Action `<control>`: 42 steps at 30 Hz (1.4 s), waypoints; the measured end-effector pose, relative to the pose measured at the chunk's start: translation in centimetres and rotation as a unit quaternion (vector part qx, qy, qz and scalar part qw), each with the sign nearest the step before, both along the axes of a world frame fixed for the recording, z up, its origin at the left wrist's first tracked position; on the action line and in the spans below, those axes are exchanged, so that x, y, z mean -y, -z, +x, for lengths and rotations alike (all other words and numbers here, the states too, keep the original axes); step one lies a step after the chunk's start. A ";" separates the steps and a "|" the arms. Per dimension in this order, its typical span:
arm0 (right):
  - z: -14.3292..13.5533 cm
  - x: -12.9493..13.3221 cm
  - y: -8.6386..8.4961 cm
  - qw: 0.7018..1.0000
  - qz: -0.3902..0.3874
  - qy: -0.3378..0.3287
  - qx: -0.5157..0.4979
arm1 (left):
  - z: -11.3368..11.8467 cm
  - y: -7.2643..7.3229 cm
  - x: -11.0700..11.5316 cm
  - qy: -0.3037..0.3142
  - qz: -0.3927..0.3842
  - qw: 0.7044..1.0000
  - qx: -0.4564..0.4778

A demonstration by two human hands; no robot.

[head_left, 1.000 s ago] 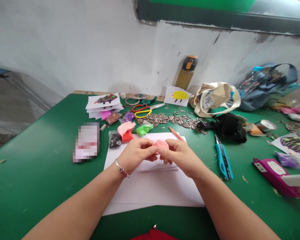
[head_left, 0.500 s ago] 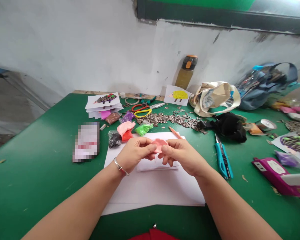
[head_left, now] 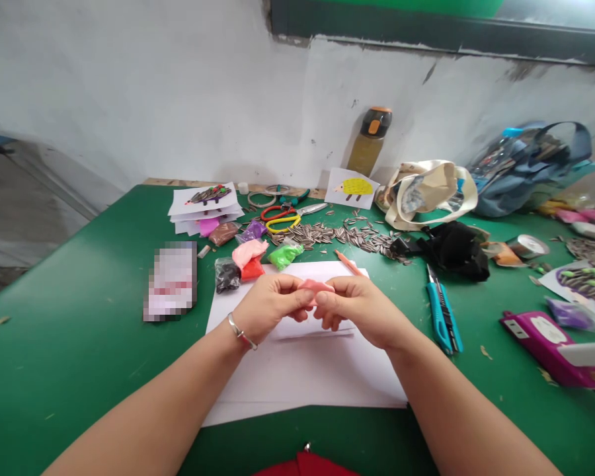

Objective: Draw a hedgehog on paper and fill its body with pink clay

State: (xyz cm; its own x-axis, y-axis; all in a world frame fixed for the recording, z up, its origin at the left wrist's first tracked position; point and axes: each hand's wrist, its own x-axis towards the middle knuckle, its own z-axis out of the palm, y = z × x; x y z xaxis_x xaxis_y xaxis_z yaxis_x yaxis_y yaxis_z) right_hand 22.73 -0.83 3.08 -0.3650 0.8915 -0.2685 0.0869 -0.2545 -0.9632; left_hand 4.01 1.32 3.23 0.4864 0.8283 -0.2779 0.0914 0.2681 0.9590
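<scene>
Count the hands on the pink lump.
2: the left hand at the left edge of the pink lump, the right hand at its right edge, both above the white paper.

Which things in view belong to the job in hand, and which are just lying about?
Likely the job:
- pink lump, held in left hand and right hand
- white paper under them
- green packet and seeds, probably supplies, untouched

Probably just lying about:
- bottle by the wall
- blue bag
- magenta case
</scene>
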 end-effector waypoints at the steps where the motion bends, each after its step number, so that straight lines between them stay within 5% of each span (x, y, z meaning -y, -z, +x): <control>1: 0.1 0.0 0.1 1.000 0.000 0.002 -0.014 | 0.0 0.0 0.0 -0.004 0.003 1.000 -0.001; 15: 0.2 0.1 -0.7 0.998 0.021 -0.013 0.054 | 0.1 0.3 0.0 -0.008 -0.038 0.999 0.025; 20: 0.2 -0.1 -0.4 0.988 0.073 0.037 0.128 | -0.1 0.4 -0.1 -0.029 -0.016 0.999 -0.006; 27: 0.5 0.2 -0.3 0.988 0.089 0.032 0.125 | 0.0 0.2 0.1 -0.020 0.010 1.000 -0.016; 32: 1.0 0.0 -0.9 0.979 0.153 0.005 0.133 | 0.0 0.1 0.1 -0.037 -0.041 0.998 0.006; 38: 1.6 -0.2 -0.9 0.988 0.100 0.013 0.115 | -0.1 0.2 0.1 -0.011 -0.059 0.998 0.014; 42: 1.3 -0.1 -1.0 0.981 0.140 -0.019 0.130 | 0.0 0.0 0.2 -0.001 -0.050 0.999 0.000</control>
